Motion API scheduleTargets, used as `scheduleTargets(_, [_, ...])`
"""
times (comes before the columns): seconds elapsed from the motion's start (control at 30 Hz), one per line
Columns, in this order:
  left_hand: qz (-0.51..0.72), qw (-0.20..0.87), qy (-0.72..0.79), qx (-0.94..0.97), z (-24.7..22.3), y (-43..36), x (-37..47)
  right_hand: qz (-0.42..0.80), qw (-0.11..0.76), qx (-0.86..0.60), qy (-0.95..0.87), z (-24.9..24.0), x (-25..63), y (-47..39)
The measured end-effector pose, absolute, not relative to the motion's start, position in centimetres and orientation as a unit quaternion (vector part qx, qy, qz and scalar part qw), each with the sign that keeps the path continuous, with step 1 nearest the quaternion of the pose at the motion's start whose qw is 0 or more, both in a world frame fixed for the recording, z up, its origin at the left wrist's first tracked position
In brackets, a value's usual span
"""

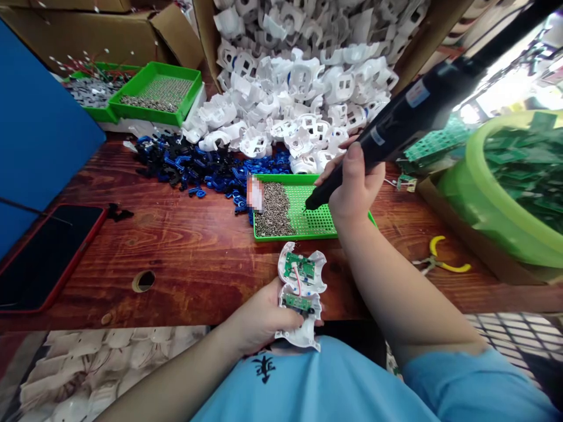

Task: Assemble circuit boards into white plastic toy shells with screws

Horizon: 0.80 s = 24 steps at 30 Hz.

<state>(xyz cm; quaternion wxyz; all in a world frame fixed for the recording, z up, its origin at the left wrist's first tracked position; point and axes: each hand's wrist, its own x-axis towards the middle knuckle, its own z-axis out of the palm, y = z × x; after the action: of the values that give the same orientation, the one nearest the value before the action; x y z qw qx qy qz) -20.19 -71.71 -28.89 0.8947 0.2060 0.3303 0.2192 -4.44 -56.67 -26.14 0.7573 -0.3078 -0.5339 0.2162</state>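
Observation:
Wrapped round a black electric screwdriver [385, 132] is my right hand [356, 184]. The tool slants down to the left, and its tip hangs over a green perforated tray [316, 220] with a heap of small screws [275, 211] at its left end. Low in front of my body, my left hand [268, 313] grips a white plastic housing [303, 337], thumb over its inner side. A small green circuit board sits inside this part. A red and white wire links it to a second white shell [320, 266] just above, which carries a larger green circuit board [299, 268].
White plastic shells [303, 88] pile up at the back, with blue and black small parts [197, 164] before them. Yellow-handled pliers [440, 258] lie right, near a light-green tub [479, 170] of circuit boards. A phone [48, 252] lies left. Another green screw tray [189, 97] stands behind.

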Motion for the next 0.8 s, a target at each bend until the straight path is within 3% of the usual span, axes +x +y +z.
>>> scheduleTargets(0.4, [0.230,0.897,0.320,0.199,-29.3,-71.9,-20.3,0.219,0.762,-0.312,-0.523,-26.0,-4.6,-56.8])
scheduleTargets(0.57, [0.248,0.891,0.326,0.197,-29.4,-72.1,-20.2,0.188,0.795,-0.330,-0.473,-22.1,-4.6,-60.6])
scheduleTargets(0.63, [0.258,0.889,0.324,0.195,-29.3,-72.1,-20.2,0.247,0.781,-0.335,-0.466,-20.0,-4.6,-63.6])
scheduleTargets(0.7, [0.273,0.885,0.321,0.197,-29.2,-72.1,-20.1,0.361,0.716,-0.353,-0.483,-18.4,-4.7,-66.8])
scheduleTargets(0.8, [0.291,0.879,0.317,0.204,-29.2,-72.1,-19.9,0.423,0.644,-0.389,-0.505,-17.8,-5.2,-70.7])
